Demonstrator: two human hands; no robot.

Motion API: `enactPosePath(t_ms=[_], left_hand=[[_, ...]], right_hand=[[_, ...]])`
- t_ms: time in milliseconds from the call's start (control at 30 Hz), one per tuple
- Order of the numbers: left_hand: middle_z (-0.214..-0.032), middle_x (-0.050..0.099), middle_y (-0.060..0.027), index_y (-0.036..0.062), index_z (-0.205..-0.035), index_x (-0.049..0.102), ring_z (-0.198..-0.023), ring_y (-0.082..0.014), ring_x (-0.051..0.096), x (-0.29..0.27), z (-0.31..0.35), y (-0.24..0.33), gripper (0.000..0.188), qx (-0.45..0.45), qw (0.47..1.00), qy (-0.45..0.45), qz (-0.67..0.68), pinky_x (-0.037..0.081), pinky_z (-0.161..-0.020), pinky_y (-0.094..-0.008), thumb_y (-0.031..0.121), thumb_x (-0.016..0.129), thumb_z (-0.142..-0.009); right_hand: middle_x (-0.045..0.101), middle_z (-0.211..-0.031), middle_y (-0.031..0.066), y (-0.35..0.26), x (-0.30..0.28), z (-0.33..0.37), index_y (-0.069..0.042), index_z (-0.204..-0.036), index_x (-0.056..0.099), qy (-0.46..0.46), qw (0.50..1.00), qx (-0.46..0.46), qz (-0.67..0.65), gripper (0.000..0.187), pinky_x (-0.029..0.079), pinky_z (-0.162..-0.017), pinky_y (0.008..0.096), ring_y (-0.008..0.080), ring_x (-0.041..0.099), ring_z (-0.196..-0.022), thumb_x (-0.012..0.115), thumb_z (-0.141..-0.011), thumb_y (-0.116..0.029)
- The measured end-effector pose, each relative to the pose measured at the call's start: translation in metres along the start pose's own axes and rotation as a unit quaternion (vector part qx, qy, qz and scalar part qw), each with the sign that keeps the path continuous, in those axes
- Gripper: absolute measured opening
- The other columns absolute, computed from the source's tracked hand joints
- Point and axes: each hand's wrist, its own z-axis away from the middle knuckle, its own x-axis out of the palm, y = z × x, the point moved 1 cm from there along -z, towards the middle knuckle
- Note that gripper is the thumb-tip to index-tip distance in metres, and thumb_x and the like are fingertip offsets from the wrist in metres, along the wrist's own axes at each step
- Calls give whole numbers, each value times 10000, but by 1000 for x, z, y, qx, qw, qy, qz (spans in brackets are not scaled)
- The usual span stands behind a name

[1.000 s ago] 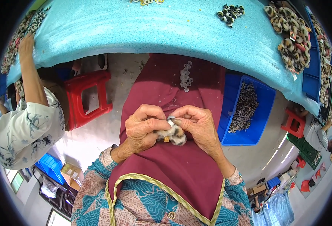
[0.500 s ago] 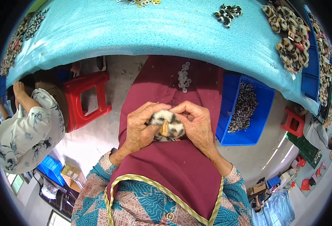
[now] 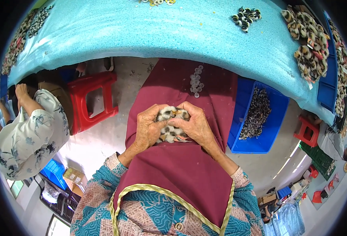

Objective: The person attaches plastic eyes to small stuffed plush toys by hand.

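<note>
Over my lap, a small spotted plush toy, white with black and brown patches of fur, is gripped between my two hands. My left hand wraps its left side, and my right hand curls round its right side. Both thumbs press on the middle of the fur, close together. An orange bit shows at its top between the fingers, and a reddish label sticks out at its lower edge. Beyond my hands, several pale plastic washers lie on the maroon apron.
Ahead stands a table with a blue cover, holding black-and-white pieces and a spotted plush pile. A blue bin of small spotted pieces is at my right. Left are a red stool and a seated person.
The plush toy has been turned in my hands: the orange tag that lay on top is no longer there, and the reddish label shows more. My thumbs have come together over the fur.
</note>
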Motion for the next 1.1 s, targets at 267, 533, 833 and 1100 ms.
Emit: enactPosePath(t_ms=[267,533,833,1100], left_hand=[[-771,609,-34,-6,-958,630,-701,-104,571,4,8,-1,258,71,997,24,7,472,-629,-247,-11,666,-703],[-837,641,-31,-5,-958,613,-768,-78,581,6,7,-9,220,-45,997,27,57,489,-684,-241,-11,650,-742],[-853,645,-27,-13,-1002,592,-764,-64,584,5,2,2,222,-53,993,16,109,492,-677,-219,-29,607,-781],[-933,651,-69,0,-1073,572,-791,-138,635,-4,-8,18,312,-189,898,-102,384,535,-725,-268,-49,615,-768]], right_hand=[[598,-676,38,5,2,4,3,-805,568,-36,993,82,-72,251,444,-520,257,72,538,-607,750,-712,-142],[594,-688,32,-2,0,0,-6,-850,571,-61,977,178,-102,230,459,-547,222,65,547,-628,718,-753,-154],[636,-939,69,23,-16,-1,7,-1065,548,-65,920,95,-374,251,494,-718,238,120,607,-850,606,-849,-105],[630,-943,82,14,-11,-2,15,-1053,511,-70,907,30,-414,285,480,-765,231,112,602,-863,639,-803,-32]])
